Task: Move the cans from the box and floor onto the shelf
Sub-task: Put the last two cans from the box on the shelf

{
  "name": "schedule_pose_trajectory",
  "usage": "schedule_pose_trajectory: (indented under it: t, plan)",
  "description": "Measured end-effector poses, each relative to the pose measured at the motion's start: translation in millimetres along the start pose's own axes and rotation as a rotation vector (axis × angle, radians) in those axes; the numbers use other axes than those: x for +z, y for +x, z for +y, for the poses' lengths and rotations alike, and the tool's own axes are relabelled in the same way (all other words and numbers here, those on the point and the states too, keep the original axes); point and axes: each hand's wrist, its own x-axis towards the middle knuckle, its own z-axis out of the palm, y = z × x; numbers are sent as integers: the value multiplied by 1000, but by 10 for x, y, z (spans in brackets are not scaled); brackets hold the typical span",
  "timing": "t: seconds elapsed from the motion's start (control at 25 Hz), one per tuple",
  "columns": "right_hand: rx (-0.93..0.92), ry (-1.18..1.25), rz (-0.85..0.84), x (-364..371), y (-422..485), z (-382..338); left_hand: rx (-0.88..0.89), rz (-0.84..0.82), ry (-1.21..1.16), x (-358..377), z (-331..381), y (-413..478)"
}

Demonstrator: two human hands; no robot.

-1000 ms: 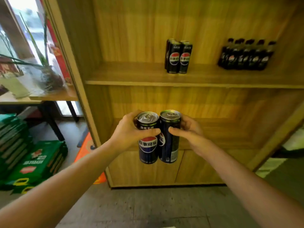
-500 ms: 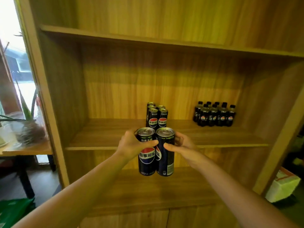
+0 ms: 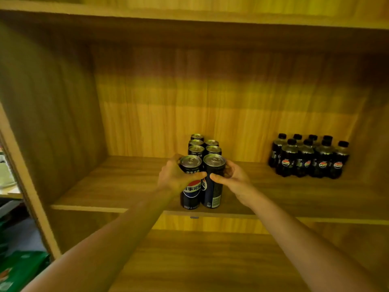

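Hands each wrapped around one can. Left hand [image 3: 175, 179] is clenched around the left can [image 3: 190, 185], thumb across the front above the logo, fingers behind. Right hand [image 3: 233, 180] is clenched around the right can [image 3: 213, 182], thumb on the front, fingers curled round the far side. Both cans upright, sides touching, bases down at the front edge of the middle shelf [image 3: 117, 186]; can't tell if they rest on it or sit just above.

Just behind the held pair: five stored cans [image 3: 203, 147] in two rows, running toward the back panel. Right of the pair, well apart, on the same shelf: cluster of small dark bottles [image 3: 308, 159]. Below the shelf, a lower board [image 3: 210, 260]. Far left of the shelf, outside the cabinet wall, green packaging [image 3: 19, 270] on the floor.

Versus half a second ago: the pair was held in front of and below the shelf edge; now it is up at shelf level, close behind it the stored cans. Grip unchanged.
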Motion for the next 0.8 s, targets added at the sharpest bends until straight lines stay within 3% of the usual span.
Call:
schedule_pose_trajectory:
  t: [0.6, 0.8]
  plan:
    - [46, -26, -87, -118, 503, 391, -16, 28, 143, 285, -193, 392]
    - [6, 11, -132, -168, 517, 426, -13, 57, 93, 362, -285, 399]
